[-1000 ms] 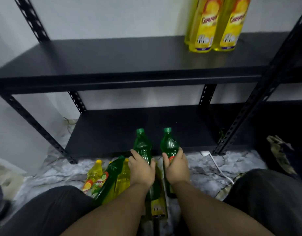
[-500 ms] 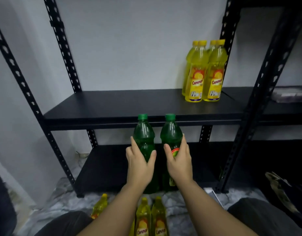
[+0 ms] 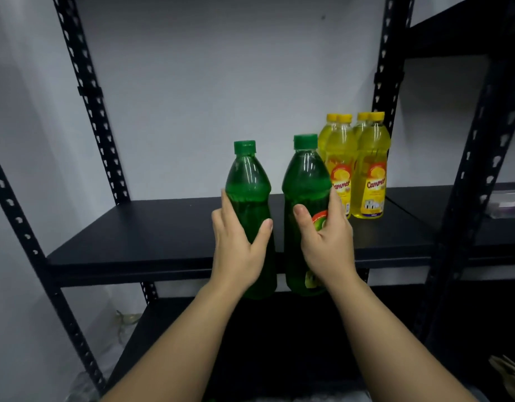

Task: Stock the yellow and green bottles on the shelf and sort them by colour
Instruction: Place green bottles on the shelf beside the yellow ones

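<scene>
My left hand (image 3: 239, 245) grips a green bottle (image 3: 248, 184) with a green cap, held upright in front of the black shelf (image 3: 152, 236). My right hand (image 3: 326, 242) grips a second green bottle (image 3: 305, 181) with a red-edged label, just to the right of the first. Both bottles hang in the air at the shelf's front edge, their bases below the board. Several yellow bottles (image 3: 369, 169) with yellow caps stand grouped at the right end of the shelf, close behind the right green bottle.
Black perforated uprights (image 3: 93, 111) frame the shelf against a white wall. A lower shelf board (image 3: 169, 329) lies beneath. Another black rack (image 3: 488, 175) adjoins on the right, with a pale packet (image 3: 508, 203) on it. The left part of the middle shelf is bare.
Both hands have lifted the green bottles from the floor up to the middle shelf's height. The view has tilted up, so the bottles on the floor are out of sight.
</scene>
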